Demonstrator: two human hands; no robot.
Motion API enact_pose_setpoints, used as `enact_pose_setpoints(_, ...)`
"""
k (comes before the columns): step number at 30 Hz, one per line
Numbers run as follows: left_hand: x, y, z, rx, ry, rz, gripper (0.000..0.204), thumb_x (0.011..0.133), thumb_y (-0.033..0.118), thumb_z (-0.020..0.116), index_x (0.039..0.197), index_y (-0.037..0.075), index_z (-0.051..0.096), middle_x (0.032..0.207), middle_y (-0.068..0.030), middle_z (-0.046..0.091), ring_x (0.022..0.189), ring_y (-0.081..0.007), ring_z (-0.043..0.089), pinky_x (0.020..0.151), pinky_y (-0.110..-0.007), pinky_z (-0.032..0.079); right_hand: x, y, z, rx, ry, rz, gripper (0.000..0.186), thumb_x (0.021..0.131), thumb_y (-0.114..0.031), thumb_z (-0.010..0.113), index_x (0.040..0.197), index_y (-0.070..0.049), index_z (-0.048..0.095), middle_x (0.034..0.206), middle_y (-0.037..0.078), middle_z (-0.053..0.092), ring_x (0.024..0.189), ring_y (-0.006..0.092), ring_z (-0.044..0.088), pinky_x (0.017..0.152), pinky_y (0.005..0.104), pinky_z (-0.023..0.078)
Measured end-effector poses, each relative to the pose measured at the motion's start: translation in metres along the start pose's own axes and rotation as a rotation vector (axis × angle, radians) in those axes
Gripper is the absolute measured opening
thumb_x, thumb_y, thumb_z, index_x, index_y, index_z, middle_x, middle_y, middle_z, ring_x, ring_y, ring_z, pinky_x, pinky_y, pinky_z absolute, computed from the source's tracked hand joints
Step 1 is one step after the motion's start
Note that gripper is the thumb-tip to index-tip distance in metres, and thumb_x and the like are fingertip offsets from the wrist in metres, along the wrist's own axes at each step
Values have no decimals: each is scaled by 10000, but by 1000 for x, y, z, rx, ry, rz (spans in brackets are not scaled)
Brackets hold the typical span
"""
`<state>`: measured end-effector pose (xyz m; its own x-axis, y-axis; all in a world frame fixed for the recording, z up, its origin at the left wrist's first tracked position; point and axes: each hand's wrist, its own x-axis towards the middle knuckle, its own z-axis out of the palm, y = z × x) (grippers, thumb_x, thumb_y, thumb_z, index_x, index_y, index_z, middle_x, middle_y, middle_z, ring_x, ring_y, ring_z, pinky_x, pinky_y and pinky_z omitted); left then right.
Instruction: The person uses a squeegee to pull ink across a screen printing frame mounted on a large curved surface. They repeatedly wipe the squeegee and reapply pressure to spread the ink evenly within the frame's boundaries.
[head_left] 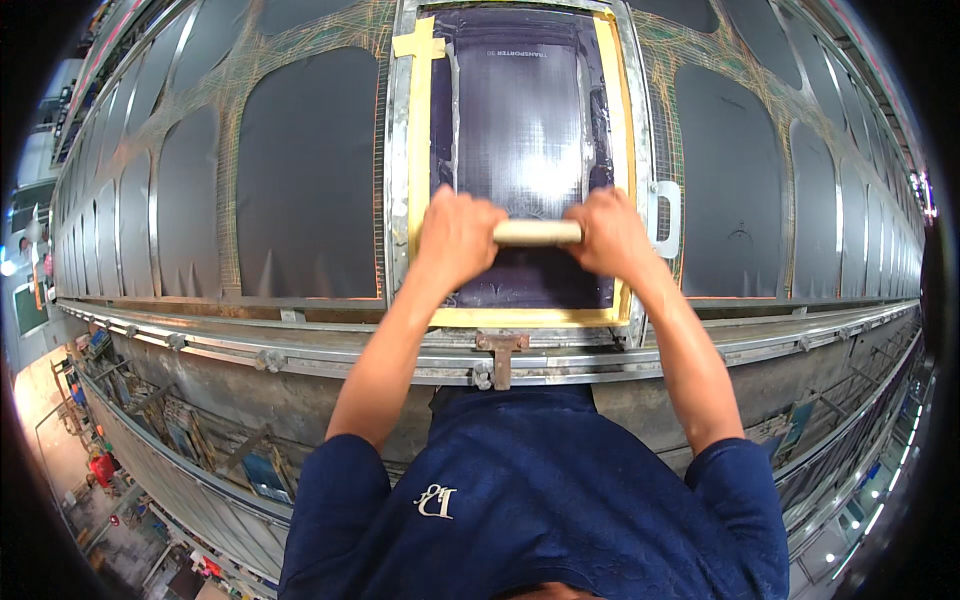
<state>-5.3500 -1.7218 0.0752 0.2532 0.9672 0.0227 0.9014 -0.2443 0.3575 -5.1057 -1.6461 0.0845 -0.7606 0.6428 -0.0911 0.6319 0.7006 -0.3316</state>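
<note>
Both my hands grip a pale wooden-handled squeegee (537, 233) that lies crosswise over a screen-printing frame (400, 150). My left hand (460, 237) is closed round its left end, and my right hand (607, 232) round its right end. Beneath them the dark purple mesh (520, 120) shines with glare, with a wet-looking dark band along its sides. Yellow tape (530, 318) edges the mesh inside the metal frame. The squeegee's blade is hidden under the handle and my hands.
Dark grey cut panels (310, 180) lie flat on the long table on both sides of the frame. A white handle (665, 220) sticks out from the frame's right side. Along the table's near edge runs a metal rail (270, 345) with a rusty bracket (502, 350) at the frame's front.
</note>
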Motion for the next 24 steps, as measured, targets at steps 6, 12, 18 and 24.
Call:
enact_pose_setpoints(6,-12,13,-10,-4,-110,-12,184,696,181,817,869,151,760,834,-18,737,803,-236,683,772,-389,445,-13,-4,-6,32,-86,4,200,743,-278,820,800,-116,718,733,95,698,837,297,671,850,418,484)
enact_pose_setpoints(12,146,-68,-52,66,-75,-16,264,722,290,838,940,156,772,824,-95,744,826,-315,716,839,-438,521,142,96,-53,-6,-84,12,276,757,-344,819,867,-104,738,765,169,711,754,388,704,716,483,567)
enact_pose_setpoints(18,296,-148,-71,66,-136,-69,449,697,413,880,1031,130,781,866,-159,751,882,-362,727,833,-466,554,280,180,-96,88,-173,63,375,764,-343,861,984,-54,770,844,188,747,815,367,725,766,455,561)
enact_pose_setpoints(24,324,-166,-70,38,-137,-128,482,677,412,890,1060,141,780,902,-157,757,902,-372,721,823,-454,549,304,188,-104,179,-148,74,389,750,-275,883,1003,-5,764,821,180,748,765,322,724,741,422,555)
